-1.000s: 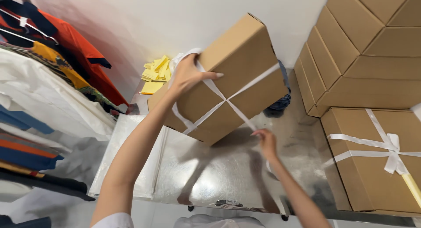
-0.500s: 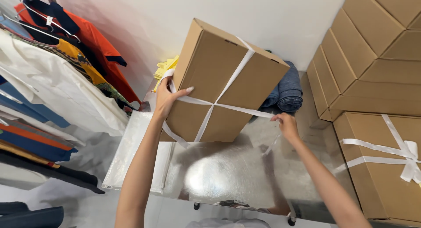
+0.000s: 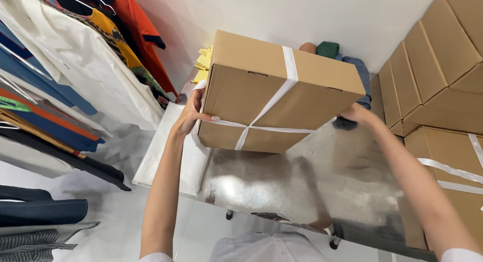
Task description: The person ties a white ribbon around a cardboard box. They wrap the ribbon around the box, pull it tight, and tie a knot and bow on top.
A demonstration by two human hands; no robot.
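At frame centre I grasp the white-taped brown cardboard box point(image 3: 282, 93) with left hand point(image 3: 190, 113) and right hand point(image 3: 356, 113) above the shiny metal worktop point(image 3: 302, 186).

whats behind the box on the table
Behind the box show yellow sheets, a green thing and folded blue cloth against the wall. The box covers whatever lies between them.

Both arms are reaching forward.
The left hand point(image 3: 190, 113) is gripping with curled fingers; the right hand point(image 3: 355, 113) is pressing sideways, wrist bent.
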